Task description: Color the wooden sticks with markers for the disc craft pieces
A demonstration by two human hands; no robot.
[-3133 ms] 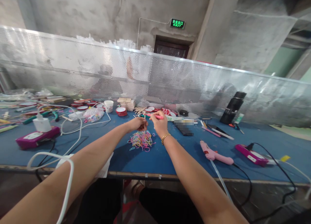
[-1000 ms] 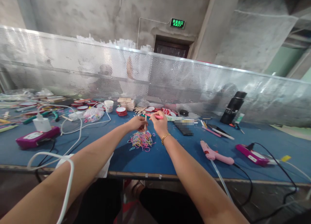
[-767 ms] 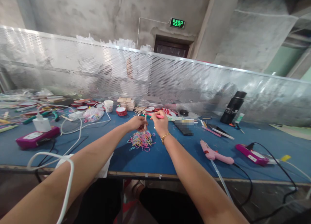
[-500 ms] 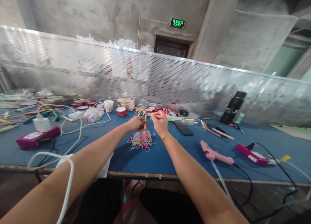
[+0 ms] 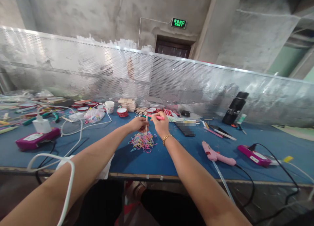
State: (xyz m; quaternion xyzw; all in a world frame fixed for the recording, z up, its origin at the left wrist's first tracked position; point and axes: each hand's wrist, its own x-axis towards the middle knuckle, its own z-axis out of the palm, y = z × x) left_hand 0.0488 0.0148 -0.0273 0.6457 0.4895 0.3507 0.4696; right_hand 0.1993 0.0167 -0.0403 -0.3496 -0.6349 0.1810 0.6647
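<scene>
My left hand (image 5: pixel 138 124) is closed on a thin pale wooden stick (image 5: pixel 146 122), held upright over a heap of coloured rubber bands (image 5: pixel 142 142) on the blue table (image 5: pixel 171 154). My right hand (image 5: pixel 160 125), with a gold bracelet at the wrist, grips a pink pen (image 5: pixel 155 116) whose tip meets the top of the stick. Both hands are close together, just beyond the heap.
A pink glue gun (image 5: pixel 217 155) with its cable lies to the right, a black flask (image 5: pixel 235 108) farther back. A magenta box (image 5: pixel 36 138) with a white charger and cables sits left. Cups, red lids and sticks crowd the perforated metal screen (image 5: pixel 171 82).
The stick in my left hand has tilted and shifted slightly; the pen tip stays at its top. Nothing else has moved.
</scene>
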